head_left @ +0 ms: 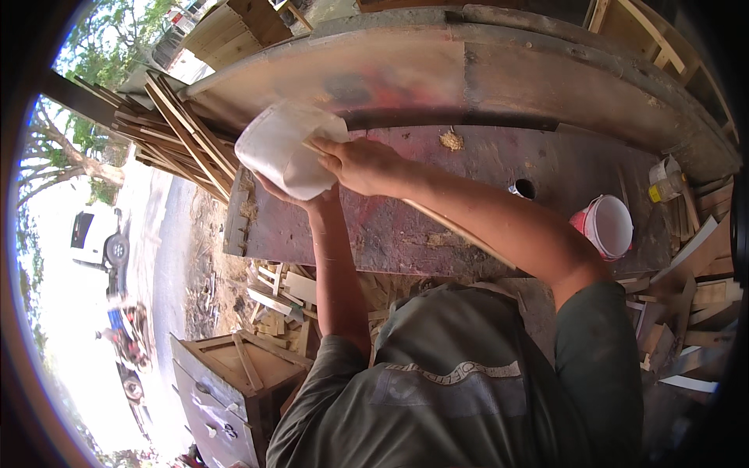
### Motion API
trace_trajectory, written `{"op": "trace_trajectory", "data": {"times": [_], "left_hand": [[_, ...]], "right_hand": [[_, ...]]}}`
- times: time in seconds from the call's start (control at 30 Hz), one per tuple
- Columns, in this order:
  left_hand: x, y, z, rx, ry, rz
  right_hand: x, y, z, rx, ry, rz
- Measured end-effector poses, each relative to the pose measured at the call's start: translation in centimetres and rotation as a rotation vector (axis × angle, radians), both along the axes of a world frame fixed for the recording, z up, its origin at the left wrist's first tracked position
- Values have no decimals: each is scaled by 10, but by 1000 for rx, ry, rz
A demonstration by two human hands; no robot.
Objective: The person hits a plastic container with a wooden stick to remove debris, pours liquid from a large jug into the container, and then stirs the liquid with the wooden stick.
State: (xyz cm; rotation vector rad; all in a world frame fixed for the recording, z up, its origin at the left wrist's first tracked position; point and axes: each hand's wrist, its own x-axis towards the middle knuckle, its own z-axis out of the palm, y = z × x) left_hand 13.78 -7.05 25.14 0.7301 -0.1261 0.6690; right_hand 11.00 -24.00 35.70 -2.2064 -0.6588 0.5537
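- Left hand (300,201): cupped beneath a pale cream, crumpled sheet of cloth-like or paper-like material (285,148), fingers curled up into its underside. The support from below keeps the limp sheet bunched in one mass above the bench rather than trailing on it.
- Right hand (360,164): closed over the near edge of the sheet from above, and also closed on the end of a thin, pale wooden strip (456,228) that runs back beneath the forearm. The sheet appears to be wrapped about the strip's far end; how the two meet is hidden by the hand.
- Position of the held things: raised over the left part of a worn, reddish-stained wooden workbench top (437,199), in front of a long grey curved panel (468,70) standing along the bench's rear.
- Surroundings on the bench: a small heap of sawdust (451,140); a round hole (524,188); a white-lined pink plastic bucket (608,226) at the right; a small clear bottle with yellowish contents (665,181) farther right.
- Surroundings off the bench: a stack of thin wooden slats (175,125) leaning at the left end, close to the sheet; scattered timber offcuts (281,300) below; a wooden drawer cabinet (226,382) at lower left.
- Obstructions: the slat stack crowds the left side of the hands; the curved panel bounds the space behind them.
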Motion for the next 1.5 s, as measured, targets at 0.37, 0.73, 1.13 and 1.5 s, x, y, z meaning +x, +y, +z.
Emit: {"op": "trace_trajectory", "data": {"times": [0.37,0.73,1.13,1.5], "left_hand": [[13,-14,-42,-789,-504,-224],[-4,-8,-8,156,-30,-123],[-28,1,42,-11,80,-270],[-13,-15,20,-52,8,-84]], "right_hand": [[-43,26,-29,121,-191,61],[-27,1,-13,25,-648,-211],[-22,-22,17,-39,-605,-86],[-90,-19,-55,187,-385,-29]]}}
